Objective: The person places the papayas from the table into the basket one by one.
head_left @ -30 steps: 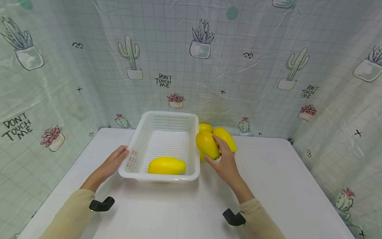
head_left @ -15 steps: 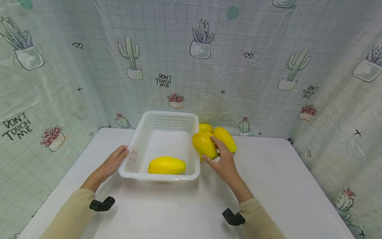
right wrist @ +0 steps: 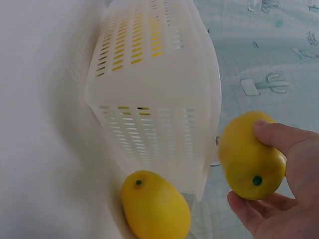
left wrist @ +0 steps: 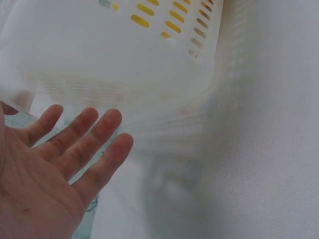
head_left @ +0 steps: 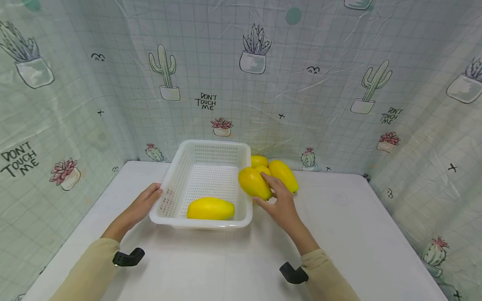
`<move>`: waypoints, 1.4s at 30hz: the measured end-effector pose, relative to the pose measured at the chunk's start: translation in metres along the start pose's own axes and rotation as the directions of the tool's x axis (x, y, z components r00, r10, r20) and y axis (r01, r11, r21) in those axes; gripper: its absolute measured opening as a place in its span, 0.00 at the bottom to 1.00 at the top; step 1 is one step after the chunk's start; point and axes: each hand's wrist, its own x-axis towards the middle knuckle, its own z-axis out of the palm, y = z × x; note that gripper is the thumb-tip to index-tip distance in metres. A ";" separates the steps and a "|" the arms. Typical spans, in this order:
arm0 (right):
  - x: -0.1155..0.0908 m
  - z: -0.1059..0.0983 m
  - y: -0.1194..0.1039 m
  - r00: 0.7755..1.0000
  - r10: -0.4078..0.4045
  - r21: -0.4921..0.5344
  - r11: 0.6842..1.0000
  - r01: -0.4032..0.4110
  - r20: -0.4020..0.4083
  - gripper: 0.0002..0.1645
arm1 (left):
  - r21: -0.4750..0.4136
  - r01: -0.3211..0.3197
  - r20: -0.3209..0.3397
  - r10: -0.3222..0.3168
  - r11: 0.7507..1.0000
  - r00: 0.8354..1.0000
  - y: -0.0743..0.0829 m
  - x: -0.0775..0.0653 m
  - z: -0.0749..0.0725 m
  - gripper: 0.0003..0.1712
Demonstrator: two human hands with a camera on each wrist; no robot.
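Note:
A white perforated plastic basket (head_left: 201, 224) stands on the white table, with one yellow mango (head_left: 211, 208) lying near its front wall. My left hand (head_left: 144, 203) touches the basket's left rim; in the left wrist view its fingers (left wrist: 97, 144) are straight and spread beside the wall. My right hand (head_left: 280, 205) grips another yellow mango (head_left: 255, 184) between thumb and fingers, raised at the basket's right rim. The right wrist view shows this held mango (right wrist: 251, 155) with a dark green stem spot, beside the outer wall of the basket.
Right of the basket more mangoes lie together: a long one (head_left: 283, 175), one at the back (head_left: 259, 160), and one (head_left: 263, 169) partly hidden behind the held mango. A cactus-print curtain (head_left: 282, 83) hangs behind and around the table (head_left: 331, 234).
My right hand has moved slightly left with the mango, away from the other mangoes and up to the basket's right rim. The left hand and basket have stayed put.

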 end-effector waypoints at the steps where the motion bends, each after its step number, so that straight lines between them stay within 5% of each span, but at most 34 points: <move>1: 0.000 0.000 0.000 1.000 0.003 -0.001 1.000 -0.003 0.003 0.42 | -0.002 0.000 0.001 0.000 1.000 1.000 0.000 0.000 0.000 0.26; 15: 0.001 0.003 -0.004 0.998 0.034 0.003 0.999 -0.034 0.046 0.42 | -0.008 0.016 -0.006 -0.016 1.000 1.000 -0.002 -0.001 0.002 0.26; 42: 0.008 0.009 -0.012 0.998 -0.034 -0.014 0.999 0.035 0.058 0.35 | 0.004 0.004 -0.006 -0.004 1.000 1.000 0.000 -0.001 0.001 0.25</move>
